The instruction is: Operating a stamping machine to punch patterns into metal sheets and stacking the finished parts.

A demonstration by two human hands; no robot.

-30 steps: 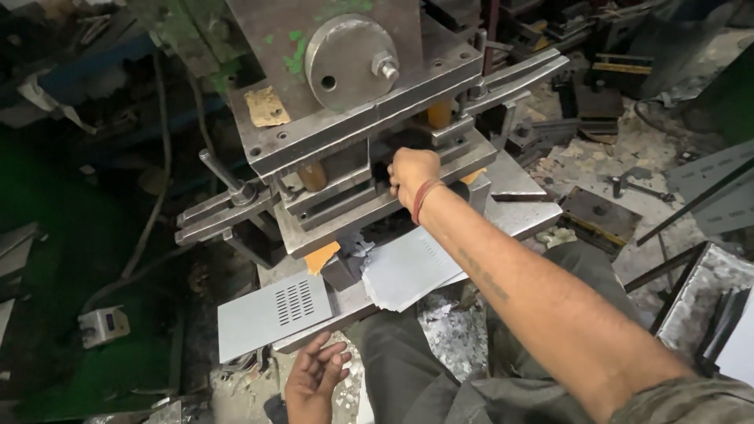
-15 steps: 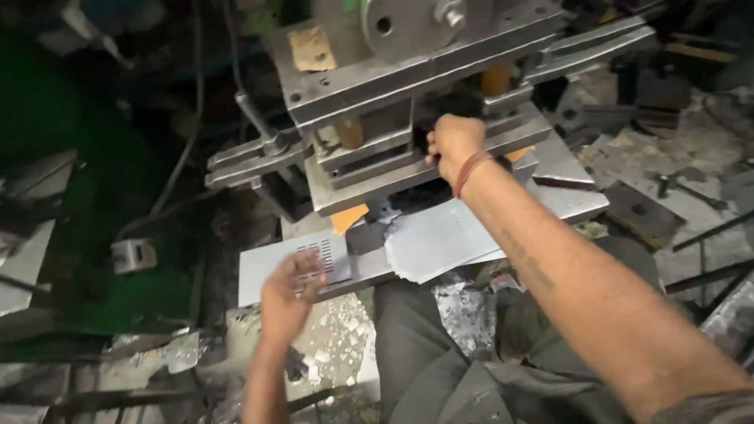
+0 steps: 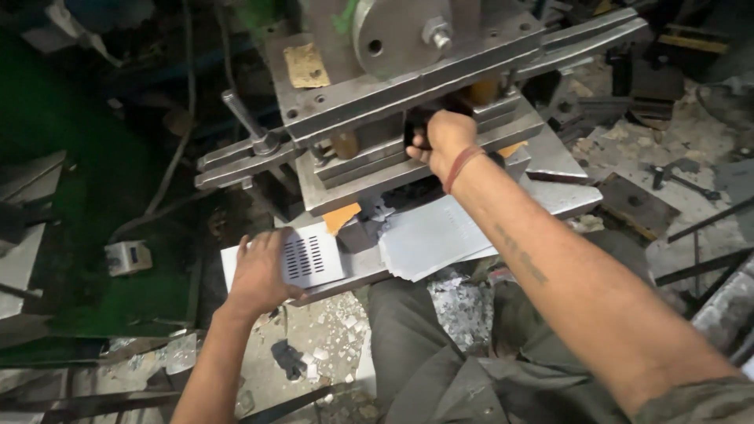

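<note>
The perforated metal sheet (image 3: pixel 310 259) lies flat on the press (image 3: pixel 408 102) bed's front edge, under the left hand (image 3: pixel 259 271), whose spread fingers press it down, apparently steadying it. The right hand (image 3: pixel 441 137) reaches into the die gap, fingers curled around something dark; what it grips is hidden. A stack of plain sheets (image 3: pixel 436 235) rests just beside, partly covered by the forearm.

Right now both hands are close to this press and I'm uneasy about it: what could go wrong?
1. The right hand reaches in under the press head; it could get pinched if anything moves.
2. The left hand presses on the slotted metal sheet, whose cut edges may slice skin.
3. The loose blank sheets overhang the bed and could slide off.
</note>
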